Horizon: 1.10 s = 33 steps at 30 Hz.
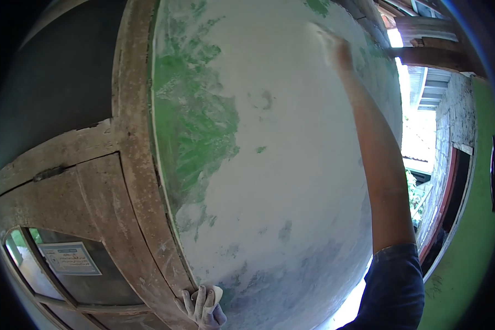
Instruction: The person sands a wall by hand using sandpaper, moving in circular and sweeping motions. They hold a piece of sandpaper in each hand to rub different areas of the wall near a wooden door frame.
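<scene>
In front of me is a wall (297, 165) with patchy white filler over green paint. High on it, my right hand (337, 50) is at the white surface, arm stretched up; the hand is smeared by motion, so I cannot tell what it holds. At the bottom, my left hand (203, 308), coated in pale dust, rests by the wooden door frame (135, 110) where it meets the wall. Its fingers point upward, and a small off-white piece (217, 295) with a rounded edge is held in it.
Left of the frame is a wooden door (93, 192) with glass panes and a paper notice (70, 258). A green wall (481, 220) stands at the right, past a bright gap. A wooden beam (437, 57) crosses at upper right.
</scene>
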Each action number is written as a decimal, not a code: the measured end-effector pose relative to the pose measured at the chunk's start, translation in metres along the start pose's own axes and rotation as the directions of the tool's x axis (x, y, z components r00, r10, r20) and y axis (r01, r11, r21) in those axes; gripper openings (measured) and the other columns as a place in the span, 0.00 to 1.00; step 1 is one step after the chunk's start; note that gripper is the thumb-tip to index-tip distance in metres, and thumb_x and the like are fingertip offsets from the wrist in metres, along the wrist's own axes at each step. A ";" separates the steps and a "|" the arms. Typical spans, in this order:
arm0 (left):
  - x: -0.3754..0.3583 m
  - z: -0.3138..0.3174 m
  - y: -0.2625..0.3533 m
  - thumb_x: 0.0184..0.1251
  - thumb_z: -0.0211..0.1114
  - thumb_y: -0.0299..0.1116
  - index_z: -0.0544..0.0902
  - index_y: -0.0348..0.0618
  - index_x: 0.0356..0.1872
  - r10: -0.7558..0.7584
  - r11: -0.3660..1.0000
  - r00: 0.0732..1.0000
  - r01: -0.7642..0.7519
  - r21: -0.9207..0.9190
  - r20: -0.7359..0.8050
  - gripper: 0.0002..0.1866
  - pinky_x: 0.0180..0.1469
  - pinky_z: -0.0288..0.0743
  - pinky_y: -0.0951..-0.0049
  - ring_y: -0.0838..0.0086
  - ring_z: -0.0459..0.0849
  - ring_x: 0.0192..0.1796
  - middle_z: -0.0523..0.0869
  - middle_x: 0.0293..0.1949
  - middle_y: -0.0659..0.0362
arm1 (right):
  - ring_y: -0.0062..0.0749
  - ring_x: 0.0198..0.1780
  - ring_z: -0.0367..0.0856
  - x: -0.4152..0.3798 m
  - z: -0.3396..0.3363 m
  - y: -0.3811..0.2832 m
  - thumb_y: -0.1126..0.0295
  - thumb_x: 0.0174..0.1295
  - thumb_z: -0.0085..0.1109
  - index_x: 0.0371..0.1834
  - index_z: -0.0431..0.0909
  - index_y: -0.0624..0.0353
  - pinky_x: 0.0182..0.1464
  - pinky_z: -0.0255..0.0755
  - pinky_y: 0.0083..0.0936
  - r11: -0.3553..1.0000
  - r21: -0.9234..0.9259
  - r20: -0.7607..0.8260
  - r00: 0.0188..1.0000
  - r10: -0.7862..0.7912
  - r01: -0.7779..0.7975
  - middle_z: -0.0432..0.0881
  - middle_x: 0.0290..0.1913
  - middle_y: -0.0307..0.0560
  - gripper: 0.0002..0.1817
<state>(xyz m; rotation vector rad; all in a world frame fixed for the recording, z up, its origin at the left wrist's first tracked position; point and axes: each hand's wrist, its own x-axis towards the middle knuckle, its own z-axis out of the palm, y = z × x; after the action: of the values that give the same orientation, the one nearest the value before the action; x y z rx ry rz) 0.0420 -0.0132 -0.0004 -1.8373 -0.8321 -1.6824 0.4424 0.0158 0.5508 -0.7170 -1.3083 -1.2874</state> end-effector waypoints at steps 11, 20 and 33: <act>-0.002 0.000 0.003 0.68 0.48 0.36 0.79 0.46 0.47 -0.039 0.998 0.999 0.040 0.054 -0.014 0.14 0.70 0.41 0.40 0.39 0.61 0.68 0.80 0.56 0.51 | 0.45 0.38 0.83 0.040 0.036 -0.136 0.55 0.64 0.53 0.47 0.83 0.46 0.42 0.75 0.38 0.870 -0.206 -0.086 0.877 -0.473 0.449 0.83 0.42 0.51 0.15; -0.002 -0.003 0.003 0.67 0.51 0.36 0.80 0.49 0.50 -0.081 0.996 0.996 0.080 0.049 0.021 0.14 0.69 0.42 0.42 0.41 0.63 0.67 0.80 0.56 0.55 | 0.44 0.41 0.82 0.077 0.048 -0.076 0.61 0.64 0.51 0.51 0.81 0.37 0.46 0.76 0.36 0.896 -0.431 0.063 0.994 -0.089 0.108 0.83 0.44 0.44 0.14; -0.006 -0.001 0.002 0.63 0.57 0.40 0.81 0.54 0.49 -0.097 0.990 0.994 0.091 0.110 0.044 0.15 0.71 0.36 0.40 0.50 0.62 0.70 0.80 0.57 0.63 | 0.41 0.57 0.77 0.066 0.057 -0.171 0.66 0.68 0.48 0.47 0.80 0.55 0.60 0.73 0.32 0.970 0.000 0.133 0.962 -0.240 0.242 0.78 0.56 0.49 0.12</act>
<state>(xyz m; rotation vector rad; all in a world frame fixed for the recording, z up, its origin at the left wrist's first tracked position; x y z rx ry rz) 0.0426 -0.0164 -0.0061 -1.7978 -1.0251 -1.6201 0.2524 0.0135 0.5788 -0.6786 -1.5314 -1.4662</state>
